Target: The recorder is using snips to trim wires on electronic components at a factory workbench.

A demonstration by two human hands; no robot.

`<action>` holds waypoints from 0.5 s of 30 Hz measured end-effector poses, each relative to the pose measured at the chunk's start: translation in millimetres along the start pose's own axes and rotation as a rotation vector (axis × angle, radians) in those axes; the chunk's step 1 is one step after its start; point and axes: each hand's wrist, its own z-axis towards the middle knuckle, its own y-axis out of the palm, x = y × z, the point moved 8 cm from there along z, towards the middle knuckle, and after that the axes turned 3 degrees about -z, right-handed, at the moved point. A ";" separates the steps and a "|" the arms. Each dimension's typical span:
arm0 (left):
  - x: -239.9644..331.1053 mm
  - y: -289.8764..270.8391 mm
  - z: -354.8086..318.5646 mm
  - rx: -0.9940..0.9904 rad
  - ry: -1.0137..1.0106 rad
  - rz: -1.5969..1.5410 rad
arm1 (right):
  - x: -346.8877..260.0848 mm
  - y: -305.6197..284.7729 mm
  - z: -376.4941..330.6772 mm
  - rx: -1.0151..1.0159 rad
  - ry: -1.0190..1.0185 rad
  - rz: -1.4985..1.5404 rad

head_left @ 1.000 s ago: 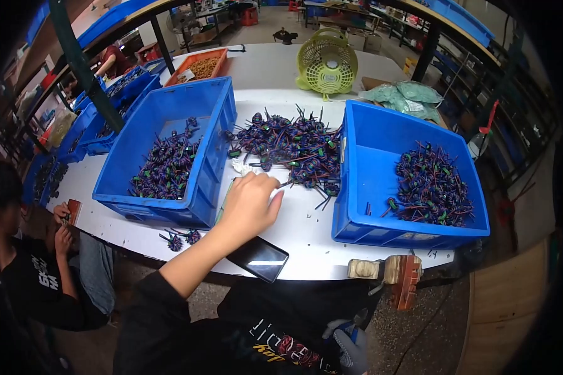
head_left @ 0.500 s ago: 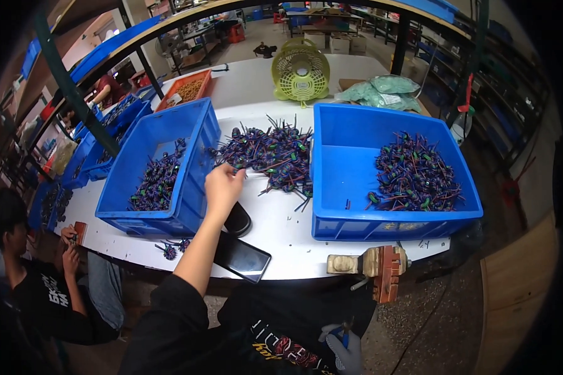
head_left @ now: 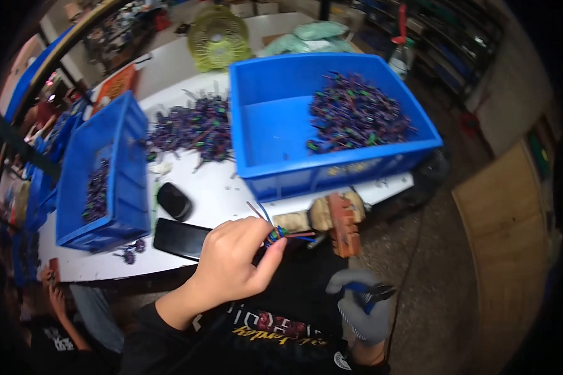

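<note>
My left hand [head_left: 234,256] pinches a small wire-wound coil [head_left: 275,235] between thumb and fingers, its blue and reddish wire ends sticking out. It is held just in front of the table edge, near a bench vise [head_left: 344,225] with reddish jaws. Lower right, my right hand [head_left: 364,320] wears a grey glove and grips blue-handled pliers [head_left: 383,292], jaws pointing right. Many similar coils lie in a pile [head_left: 194,128] on the white table. More fill part of the large blue bin [head_left: 344,175] on the right and the blue bin [head_left: 131,187] on the left.
A phone [head_left: 176,239] and a black rounded object [head_left: 174,201] lie near the front edge, with loose coils [head_left: 130,252] beside the left bin. Behind stand a yellow-green fan [head_left: 219,40], greenish bags [head_left: 313,40] and an orange tray [head_left: 116,84]. Another person's hand [head_left: 55,297] is at far left.
My left hand has come from the pile back toward me and right, now with a coil in its fingers. The gloved right hand with the pliers has risen. The view has swung right.
</note>
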 end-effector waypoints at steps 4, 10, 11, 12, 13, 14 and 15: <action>25.8 48.8 15.3 -0.142 0.230 0.124 | -45.1 -28.7 20.8 0.278 -0.242 -0.237; 33.7 76.1 30.6 -0.116 0.248 0.161 | -26.5 -39.9 50.1 0.293 -0.154 -0.364; 33.0 76.5 29.6 -0.122 0.247 0.147 | -25.6 -37.5 54.2 0.267 -0.199 -0.419; 31.7 76.9 27.7 -0.131 0.245 0.133 | -24.3 -34.8 57.6 0.241 -0.242 -0.472; 31.1 76.1 25.9 -0.141 0.244 0.119 | -24.7 -31.1 59.6 0.215 -0.284 -0.525; 30.6 76.2 24.3 -0.153 0.242 0.105 | -25.7 -27.5 60.1 0.189 -0.324 -0.576; 27.9 77.3 23.1 -0.154 0.241 0.108 | -24.2 -27.0 62.0 0.189 -0.324 -0.573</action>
